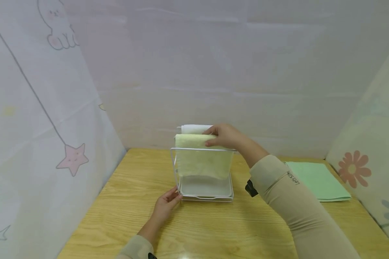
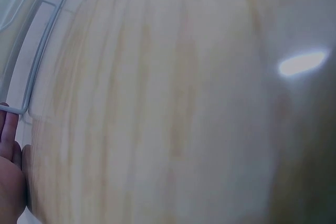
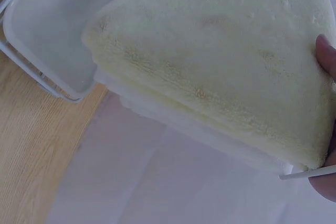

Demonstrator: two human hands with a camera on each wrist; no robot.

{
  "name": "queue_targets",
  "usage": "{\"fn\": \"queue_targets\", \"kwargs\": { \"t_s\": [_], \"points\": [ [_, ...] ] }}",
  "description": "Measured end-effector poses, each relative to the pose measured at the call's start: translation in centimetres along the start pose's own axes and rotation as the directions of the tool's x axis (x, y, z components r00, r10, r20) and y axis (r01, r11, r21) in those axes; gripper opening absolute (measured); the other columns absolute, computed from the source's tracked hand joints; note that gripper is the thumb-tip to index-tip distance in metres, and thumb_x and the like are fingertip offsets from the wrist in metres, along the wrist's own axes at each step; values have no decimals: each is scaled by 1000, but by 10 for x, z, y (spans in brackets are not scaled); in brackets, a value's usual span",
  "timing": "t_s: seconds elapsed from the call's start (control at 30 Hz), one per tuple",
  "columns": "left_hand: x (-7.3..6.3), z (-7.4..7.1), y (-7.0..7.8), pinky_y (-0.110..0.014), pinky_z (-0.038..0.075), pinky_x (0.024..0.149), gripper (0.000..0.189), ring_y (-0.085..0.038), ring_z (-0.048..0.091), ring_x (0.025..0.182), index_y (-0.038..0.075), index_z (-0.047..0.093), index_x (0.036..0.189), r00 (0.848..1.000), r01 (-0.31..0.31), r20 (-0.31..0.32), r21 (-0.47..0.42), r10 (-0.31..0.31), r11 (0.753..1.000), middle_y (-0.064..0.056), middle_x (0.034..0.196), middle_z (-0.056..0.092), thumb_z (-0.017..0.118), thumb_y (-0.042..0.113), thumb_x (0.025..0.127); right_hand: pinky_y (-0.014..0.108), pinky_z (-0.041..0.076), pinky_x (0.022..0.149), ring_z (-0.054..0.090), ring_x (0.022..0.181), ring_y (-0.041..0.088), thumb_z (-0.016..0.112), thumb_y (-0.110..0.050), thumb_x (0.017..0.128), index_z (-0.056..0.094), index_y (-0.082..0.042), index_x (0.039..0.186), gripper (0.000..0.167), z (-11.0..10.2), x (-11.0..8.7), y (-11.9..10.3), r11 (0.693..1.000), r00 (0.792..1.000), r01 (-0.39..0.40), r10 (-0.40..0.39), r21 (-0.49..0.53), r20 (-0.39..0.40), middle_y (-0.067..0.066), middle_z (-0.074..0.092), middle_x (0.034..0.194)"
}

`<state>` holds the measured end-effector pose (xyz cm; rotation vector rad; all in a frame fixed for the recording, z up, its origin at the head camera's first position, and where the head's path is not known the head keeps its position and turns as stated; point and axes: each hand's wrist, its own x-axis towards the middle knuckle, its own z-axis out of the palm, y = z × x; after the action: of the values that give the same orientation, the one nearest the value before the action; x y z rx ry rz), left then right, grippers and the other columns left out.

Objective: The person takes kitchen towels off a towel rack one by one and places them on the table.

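A white wire rack (image 1: 203, 149) with a shallow white tray (image 1: 203, 187) in its base stands on the table. A fluffy pale yellow towel (image 1: 201, 158) hangs folded over one of its bars, in front of a white towel (image 1: 192, 129). My right hand (image 1: 225, 136) reaches over from the right and pinches the yellow towel's top edge at the bar, thumb in front. In the right wrist view the thumb (image 3: 326, 56) lies on the yellow towel (image 3: 210, 56). My left hand (image 1: 166, 203) grips the rack's lower front left corner, its fingers (image 2: 8, 135) at the wire.
A folded mint green towel (image 1: 317, 181) lies on the wooden table (image 1: 142, 172) at the right. Printed cloth walls (image 1: 214, 72) close in the table at the back and both sides, the back one near behind the rack.
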<state>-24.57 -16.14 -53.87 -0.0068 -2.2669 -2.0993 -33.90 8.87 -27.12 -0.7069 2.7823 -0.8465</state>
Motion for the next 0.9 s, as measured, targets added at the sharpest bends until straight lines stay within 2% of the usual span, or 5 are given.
{"fn": "queue_targets", "kwargs": {
  "t_s": [0.3,0.57,0.73,0.83,0.9],
  "points": [
    [3,-1,-1,-22,54,90,51,-12,64,106,3,53,138,1000,14,6,6,-14,1000,-23,126,64,69,14,91,43,42,111,51,132,25,76,-32,87,67,-23,126,42,-2,3,-1,998,999,-27,29,54,-31,5,61,137],
    [7,-1,-2,-18,53,87,50,-2,63,99,2,51,138,1000,2,5,-21,-1,1000,-24,126,64,68,11,92,43,43,109,53,130,22,75,-36,86,68,-25,123,39,-10,0,-7,987,993,-63,76,147,-88,-1,64,133],
    [7,-1,-4,-19,53,87,51,-2,64,99,2,53,138,1000,-6,6,-12,6,1000,-24,125,65,70,13,91,37,49,93,61,111,19,75,-37,86,69,-26,123,39,-26,-3,-18,990,989,-68,84,128,-126,-1,68,127],
    [7,0,-4,-18,53,85,51,-1,64,97,0,53,137,1000,-22,7,-5,22,1000,-25,122,65,70,13,91,34,48,83,61,100,19,75,-37,86,70,-26,121,37,-38,-6,-26,993,985,-60,76,105,-155,-1,69,125],
    [8,0,-4,-17,53,84,51,0,64,96,0,53,136,1000,-28,8,-4,28,1000,-25,121,66,70,13,91,32,48,82,62,100,18,76,-36,86,70,-24,121,37,-46,-8,-30,994,983,-43,60,100,-176,0,70,124]
  ]
}}
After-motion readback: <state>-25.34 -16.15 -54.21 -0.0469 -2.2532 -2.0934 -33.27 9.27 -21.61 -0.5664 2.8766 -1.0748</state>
